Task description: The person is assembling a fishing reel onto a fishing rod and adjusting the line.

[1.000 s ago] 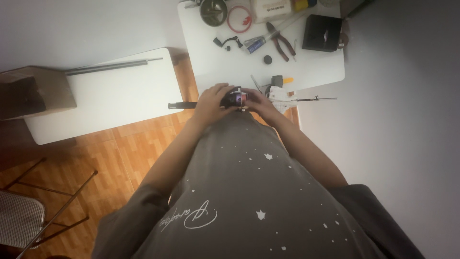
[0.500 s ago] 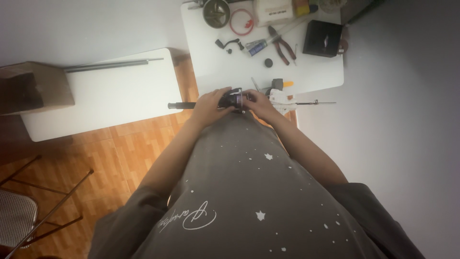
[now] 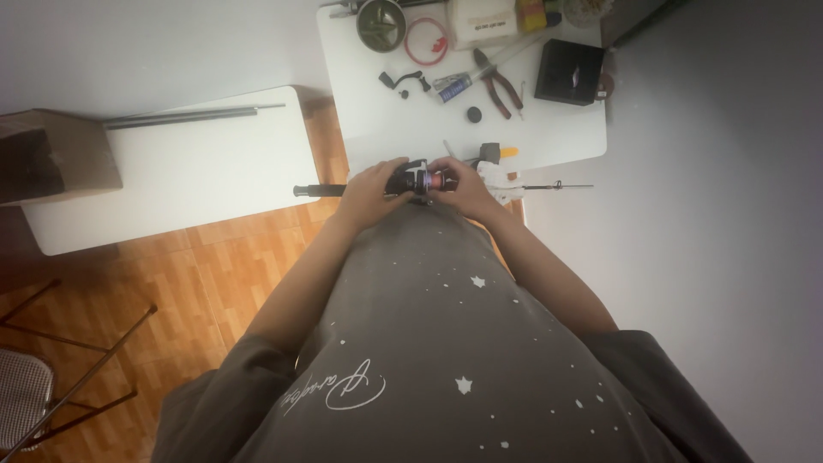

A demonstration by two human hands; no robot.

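I hold a fishing rod (image 3: 319, 189) crosswise in front of my body, its black handle end sticking out to the left and its thin shaft (image 3: 557, 186) running right. My left hand (image 3: 370, 193) wraps the handle just left of the black reel (image 3: 417, 178). My right hand (image 3: 467, 189) grips the rod on the reel's right side, fingers over a reddish part. The reel sits between both hands at the near edge of the white table (image 3: 377, 129).
On the white table lie red-handled pliers (image 3: 497, 84), a red ring (image 3: 426, 40), a dark round bowl (image 3: 381, 23), a black box (image 3: 569, 71), a small tube and black bits. A second white table (image 3: 189, 171) with a metal rod (image 3: 184, 116) and a cardboard box (image 3: 51, 154) stands left. Folding chair at bottom left.
Both hands stay closed around the reel section; the fingers have shifted slightly. The view has tilted a little, so the table sits lower in frame.
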